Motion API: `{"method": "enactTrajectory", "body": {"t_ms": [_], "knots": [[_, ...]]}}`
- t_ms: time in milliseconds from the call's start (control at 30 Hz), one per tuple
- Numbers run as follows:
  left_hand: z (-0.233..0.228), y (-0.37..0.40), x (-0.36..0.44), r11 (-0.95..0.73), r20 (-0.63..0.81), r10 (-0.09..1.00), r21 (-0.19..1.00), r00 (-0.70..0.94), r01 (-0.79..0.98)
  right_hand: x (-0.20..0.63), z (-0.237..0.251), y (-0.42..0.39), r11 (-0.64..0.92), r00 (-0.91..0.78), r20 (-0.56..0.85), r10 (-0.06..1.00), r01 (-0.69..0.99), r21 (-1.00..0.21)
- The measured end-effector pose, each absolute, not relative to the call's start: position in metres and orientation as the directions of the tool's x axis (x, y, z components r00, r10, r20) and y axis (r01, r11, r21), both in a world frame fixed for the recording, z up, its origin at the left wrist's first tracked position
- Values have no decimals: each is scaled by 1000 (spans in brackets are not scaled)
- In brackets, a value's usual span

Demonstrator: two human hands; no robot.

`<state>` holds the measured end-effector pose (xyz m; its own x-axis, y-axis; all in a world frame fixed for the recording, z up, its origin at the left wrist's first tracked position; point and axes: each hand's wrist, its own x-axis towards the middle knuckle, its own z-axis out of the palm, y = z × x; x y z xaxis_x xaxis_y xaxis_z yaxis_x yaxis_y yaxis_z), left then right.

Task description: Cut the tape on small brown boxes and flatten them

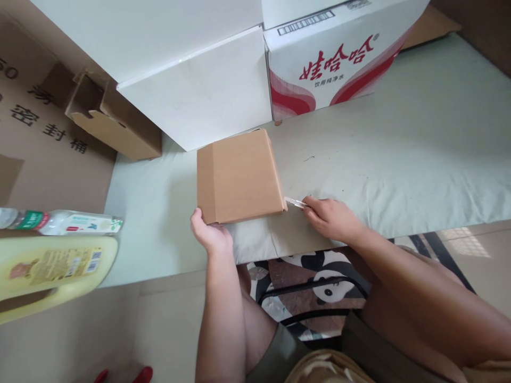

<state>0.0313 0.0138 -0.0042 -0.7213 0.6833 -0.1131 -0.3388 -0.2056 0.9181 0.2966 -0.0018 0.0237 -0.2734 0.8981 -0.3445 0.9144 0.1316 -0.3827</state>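
A flat brown cardboard box (243, 175) is held slightly tilted over the cloth-covered table, near its front edge. My left hand (211, 231) grips the box at its near left corner, thumb on the side and the other fingers hidden underneath. In my right hand (329, 217) is a slim pale utility knife (294, 202), pinched between thumb and fingers. Its tip meets the near right corner of the box; whether it has entered the cardboard I cannot tell.
White cartons (199, 88) and a red-lettered water carton (331, 69) stand behind. On the left are an open cardboard box (120, 119), a large brown carton (48, 154), a clear bottle (80, 222) and a yellow jug (80, 260). A panda-patterned chair (311, 298) sits below the pale tablecloth (399, 154).
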Motion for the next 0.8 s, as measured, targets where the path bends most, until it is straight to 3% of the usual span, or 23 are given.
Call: {"method": "enactTrajectory", "body": {"t_ms": [567,800], "knots": [[-9,19,21,-209,-104,653,927,-750,-311,294,25,0,145,-289,-332,898,906,-397],[-7,18,23,-217,-85,661,929,-746,-298,298,25,-1,130,-311,-335,890,875,-467]]}}
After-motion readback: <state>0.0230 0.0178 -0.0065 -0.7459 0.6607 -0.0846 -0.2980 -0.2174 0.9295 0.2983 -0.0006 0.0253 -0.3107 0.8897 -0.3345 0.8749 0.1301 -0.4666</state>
